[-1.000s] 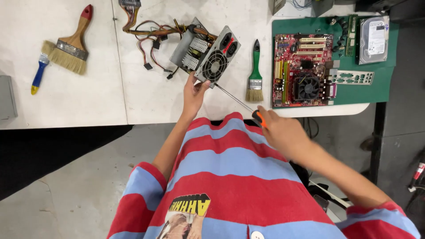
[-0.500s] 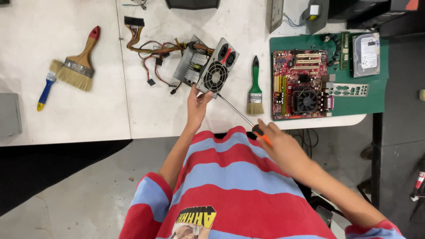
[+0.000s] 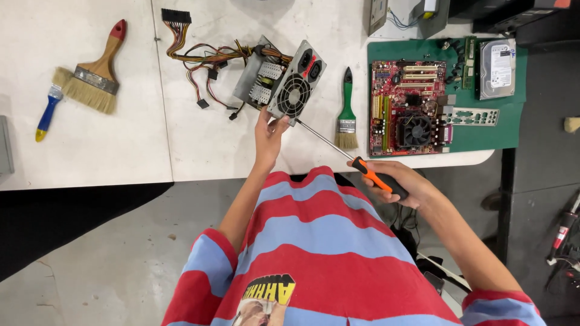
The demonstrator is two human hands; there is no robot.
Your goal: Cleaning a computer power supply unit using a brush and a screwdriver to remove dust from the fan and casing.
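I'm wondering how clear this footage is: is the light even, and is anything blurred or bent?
Head view: light is soft and even on the white table, with faint shadows and no strong glare. The power supply, screwdriver and both hands, left and right, look sharp. The table edge bows slightly, a wide-lens effect. The floor at the left is dark.

3 brushes (image 3: pixel 90 78), 1 screwdriver (image 3: pixel 362 167), 1 power supply (image 3: pixel 284 81), 1 motherboard (image 3: pixel 408 105).
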